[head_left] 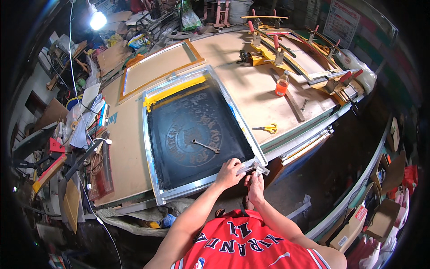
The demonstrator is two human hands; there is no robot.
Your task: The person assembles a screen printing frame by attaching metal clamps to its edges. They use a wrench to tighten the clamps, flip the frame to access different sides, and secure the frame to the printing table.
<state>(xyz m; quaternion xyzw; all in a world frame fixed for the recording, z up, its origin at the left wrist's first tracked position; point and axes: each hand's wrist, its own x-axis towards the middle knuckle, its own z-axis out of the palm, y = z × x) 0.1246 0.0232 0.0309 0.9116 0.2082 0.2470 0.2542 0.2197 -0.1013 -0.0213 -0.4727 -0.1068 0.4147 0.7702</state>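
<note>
Single head view, looking steeply down, close over workbench edge
</note>
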